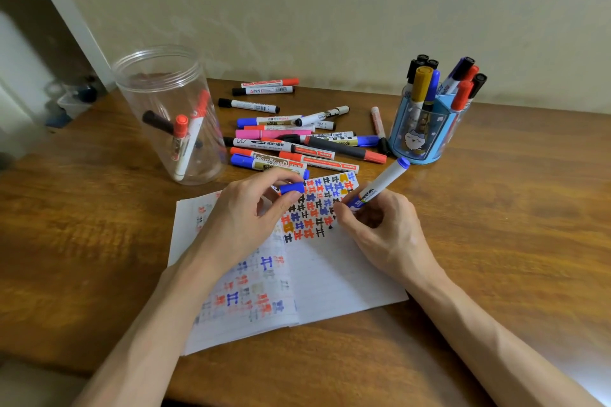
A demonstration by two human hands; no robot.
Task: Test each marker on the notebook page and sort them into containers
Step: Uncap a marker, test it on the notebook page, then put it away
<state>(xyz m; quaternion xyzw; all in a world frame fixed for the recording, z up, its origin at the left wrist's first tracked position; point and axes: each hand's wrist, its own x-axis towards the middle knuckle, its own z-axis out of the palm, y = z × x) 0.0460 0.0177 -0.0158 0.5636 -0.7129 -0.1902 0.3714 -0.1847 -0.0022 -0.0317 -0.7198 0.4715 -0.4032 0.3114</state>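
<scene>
Notebook [330,274] up close, its page half covered in test marks. Jar [148,76] holds a few. Left hand [244,215] pinches the blue cap [292,188], right hand [380,228] grips the marker [380,185], tip to the paper. Big pile [297,142] untested, cup [420,129] crowded: roughly midway, I'd say.

Dim warm light; soft overall, wide-angle bending at edges, pale glare bottom-right corner.

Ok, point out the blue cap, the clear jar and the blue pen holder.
blue cap [292,188], head view, middle of its side.
clear jar [148,89], head view, bare upper wall.
blue pen holder [415,139], head view, front wall.
</scene>
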